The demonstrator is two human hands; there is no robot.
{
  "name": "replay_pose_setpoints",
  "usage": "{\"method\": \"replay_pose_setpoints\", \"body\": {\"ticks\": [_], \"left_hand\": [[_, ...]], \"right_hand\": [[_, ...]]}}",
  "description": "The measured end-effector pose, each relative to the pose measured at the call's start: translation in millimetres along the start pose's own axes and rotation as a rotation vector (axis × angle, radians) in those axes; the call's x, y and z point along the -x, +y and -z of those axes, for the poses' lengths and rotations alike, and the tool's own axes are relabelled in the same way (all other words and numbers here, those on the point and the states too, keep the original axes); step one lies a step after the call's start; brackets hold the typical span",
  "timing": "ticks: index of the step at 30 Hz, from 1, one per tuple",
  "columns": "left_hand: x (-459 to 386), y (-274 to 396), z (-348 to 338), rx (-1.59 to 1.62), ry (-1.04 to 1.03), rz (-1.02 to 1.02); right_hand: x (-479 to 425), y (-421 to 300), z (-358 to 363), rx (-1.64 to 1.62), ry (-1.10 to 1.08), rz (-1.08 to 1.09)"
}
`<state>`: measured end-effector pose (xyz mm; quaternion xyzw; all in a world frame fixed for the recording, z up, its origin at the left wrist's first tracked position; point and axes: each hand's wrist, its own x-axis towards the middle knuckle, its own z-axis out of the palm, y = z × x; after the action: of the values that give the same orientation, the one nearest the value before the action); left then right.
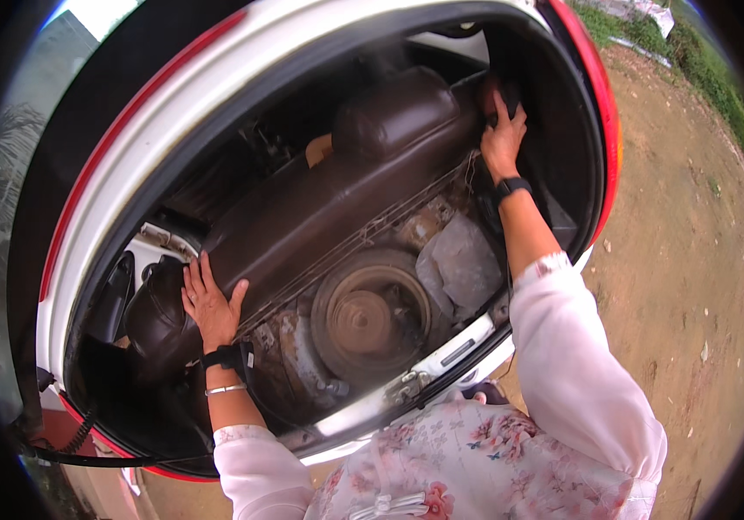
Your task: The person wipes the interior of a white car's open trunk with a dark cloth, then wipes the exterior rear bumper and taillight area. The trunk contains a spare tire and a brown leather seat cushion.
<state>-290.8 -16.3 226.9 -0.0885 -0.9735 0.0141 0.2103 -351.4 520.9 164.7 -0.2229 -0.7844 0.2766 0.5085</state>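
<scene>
A dark brown upholstered rear seat back [307, 208] lies across the far side of a car's open boot. My left hand [213, 302] rests flat on its left part, fingers spread, holding nothing. At the right end of the seat back, my right hand [503, 136] reaches to a dark part by the boot's side wall. The fingertips there are in shadow, so whether they grip it is hard to see. Nearer to me, a dusty spare wheel [362, 322] sits in the boot floor. Beside the wheel lies a crumpled grey plastic sheet or bag [466, 263].
The white boot sill with its latch [408, 387] runs between me and the wheel well. A red tail light [596, 130] edges the opening on the right. At lower left is a black cable or strut [105, 460]. Bare dirt ground [671, 260] lies outside the car.
</scene>
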Motion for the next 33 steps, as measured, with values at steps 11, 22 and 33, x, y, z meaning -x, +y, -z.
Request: {"method": "replay_pose_setpoints", "body": {"ticks": [11, 22, 33], "left_hand": [[-4.2, 0.6, 2.5, -0.034, -0.014, 0.039], [-7.5, 3.7, 0.1, -0.041, -0.013, 0.006], [1.9, -6.3, 0.7, -0.059, -0.050, 0.037]], "right_hand": [[10.0, -22.3, -50.6, -0.271, 0.013, -0.802], [-18.7, 59.0, -28.1, 0.090, 0.025, -0.133], [192.4, -112.2, -70.4, -0.360, -0.277, -0.587]]}}
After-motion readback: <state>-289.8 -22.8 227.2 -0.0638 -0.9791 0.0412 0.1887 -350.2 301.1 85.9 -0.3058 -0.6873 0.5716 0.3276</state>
